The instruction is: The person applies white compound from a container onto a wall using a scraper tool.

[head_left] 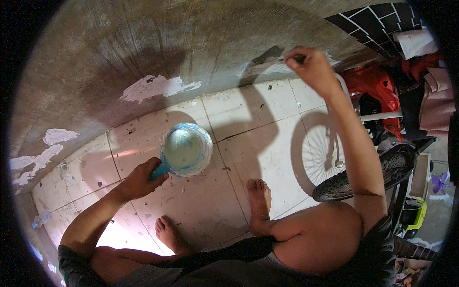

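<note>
My left hand (143,179) is closed around the handle of a blue water dipper (163,168). Pale, whitish liquid shows in the round bowl, and white and blue smears coat its rim. The dipper is held level above the floor tiles. My right hand (313,67) is raised at the base of the wall on the right, its fingers curled together. A small dark spot shows between the fingers; what they grip, if anything, I cannot make out. Beside that hand a whitish patch (277,68) marks the grey-brown wall (215,43).
More white patches (158,87) run along the lower wall to the left. Dark crumbs lie on the white floor tiles (239,107). Close to my right forearm stands a bicycle wheel (392,167), with red cloth or bags (377,88) beyond. A clear bottle (42,218) is at far left.
</note>
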A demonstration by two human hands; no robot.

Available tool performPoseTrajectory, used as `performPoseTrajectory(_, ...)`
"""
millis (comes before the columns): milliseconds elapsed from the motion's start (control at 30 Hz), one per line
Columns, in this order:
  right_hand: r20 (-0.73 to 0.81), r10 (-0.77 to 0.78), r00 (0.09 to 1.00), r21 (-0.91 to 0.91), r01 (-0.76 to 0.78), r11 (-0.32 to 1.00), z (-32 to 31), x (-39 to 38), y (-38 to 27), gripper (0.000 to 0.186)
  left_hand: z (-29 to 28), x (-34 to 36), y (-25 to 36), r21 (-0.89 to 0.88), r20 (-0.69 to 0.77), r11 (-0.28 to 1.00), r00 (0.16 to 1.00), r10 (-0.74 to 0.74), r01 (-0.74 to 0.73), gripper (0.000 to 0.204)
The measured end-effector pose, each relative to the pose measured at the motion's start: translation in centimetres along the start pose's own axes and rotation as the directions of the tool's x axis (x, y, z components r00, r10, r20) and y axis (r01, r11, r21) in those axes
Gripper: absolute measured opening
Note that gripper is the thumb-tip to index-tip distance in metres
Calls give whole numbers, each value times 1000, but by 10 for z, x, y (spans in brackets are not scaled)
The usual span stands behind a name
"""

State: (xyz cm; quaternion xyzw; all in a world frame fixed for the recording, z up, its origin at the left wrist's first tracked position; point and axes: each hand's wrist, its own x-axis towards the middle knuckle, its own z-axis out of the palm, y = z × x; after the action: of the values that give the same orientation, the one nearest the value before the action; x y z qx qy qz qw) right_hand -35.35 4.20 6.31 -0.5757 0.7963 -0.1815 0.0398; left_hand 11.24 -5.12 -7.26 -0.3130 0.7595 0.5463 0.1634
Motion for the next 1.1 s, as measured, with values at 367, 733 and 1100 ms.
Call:
performPoseTrajectory(367, 152, -40, 988, 33, 35, 999, 1, -4, -7, 17, 3, 5, 4, -42, -5, 999, 1000, -4, 4, 46)
performPoseTrajectory(733, 68, -51, 996, -18, 52, 998, -52, -1, -21, 20, 0, 5, -3, -13, 20, 1000, 1000, -13, 13, 43)
performPoseTrajectory(1100, 121, 14, 993, 39, -19, 999, 62, -7, -3, 21, -3, 2, 8, 6, 56, 997, 995, -83, 83, 47)
